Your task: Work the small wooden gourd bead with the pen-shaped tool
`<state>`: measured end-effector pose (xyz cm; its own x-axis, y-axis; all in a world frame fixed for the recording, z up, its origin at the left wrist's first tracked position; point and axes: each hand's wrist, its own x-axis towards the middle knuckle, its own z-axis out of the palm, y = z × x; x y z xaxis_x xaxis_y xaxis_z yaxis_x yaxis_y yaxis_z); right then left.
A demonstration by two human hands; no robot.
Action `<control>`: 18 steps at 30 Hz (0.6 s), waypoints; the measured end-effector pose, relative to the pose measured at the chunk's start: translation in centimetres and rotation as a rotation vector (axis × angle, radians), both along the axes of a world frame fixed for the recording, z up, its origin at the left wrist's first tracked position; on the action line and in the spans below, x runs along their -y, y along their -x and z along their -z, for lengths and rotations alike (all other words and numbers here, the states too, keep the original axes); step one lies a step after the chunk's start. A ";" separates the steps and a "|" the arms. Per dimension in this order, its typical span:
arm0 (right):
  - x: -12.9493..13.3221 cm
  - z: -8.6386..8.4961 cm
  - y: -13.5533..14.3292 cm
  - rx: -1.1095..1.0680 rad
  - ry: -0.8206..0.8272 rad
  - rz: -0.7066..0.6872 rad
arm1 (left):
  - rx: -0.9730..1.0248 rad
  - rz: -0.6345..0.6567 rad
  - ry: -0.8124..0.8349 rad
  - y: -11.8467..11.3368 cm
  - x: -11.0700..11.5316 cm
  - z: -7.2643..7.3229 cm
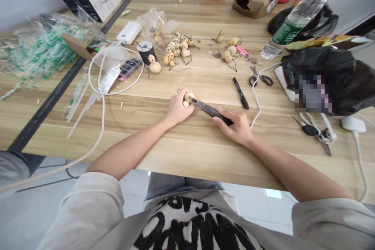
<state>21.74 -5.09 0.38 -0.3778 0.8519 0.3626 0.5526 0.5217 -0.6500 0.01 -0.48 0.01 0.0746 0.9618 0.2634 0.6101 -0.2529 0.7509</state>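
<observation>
My left hand (178,109) is closed around a small pale gourd (190,97), near the middle of the table. In my right hand (236,125) is a dark, thick pen-shaped tool (209,109), gripped with the index finger along its top. The tool's thin tip meets the gourd's side; whether it has entered the surface I cannot tell. Behind my hands lies a cluster of small gourds (176,50) with dark cords. One gourd with a drawn face (154,65) sits by a spool of black cord (146,50).
A black marker (241,93), scissors (260,78) and a water bottle (295,23) are at the right, near keys (315,131) and a black bag (348,74). A white cable (102,125) crosses the left side, beside glue sticks (84,105) and wrapped strips (43,50).
</observation>
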 end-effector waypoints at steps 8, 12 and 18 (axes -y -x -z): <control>0.0 -0.1 0.1 -0.009 0.024 0.020 | -0.003 -0.007 0.008 0.0 0.1 -0.1; 0.0 -0.1 0.0 -0.012 0.011 -0.002 | 0.010 -0.006 -0.003 0.0 0.0 -0.1; 0.0 -0.1 0.0 -0.010 0.018 0.025 | -0.002 -0.019 0.021 -0.1 0.0 -0.2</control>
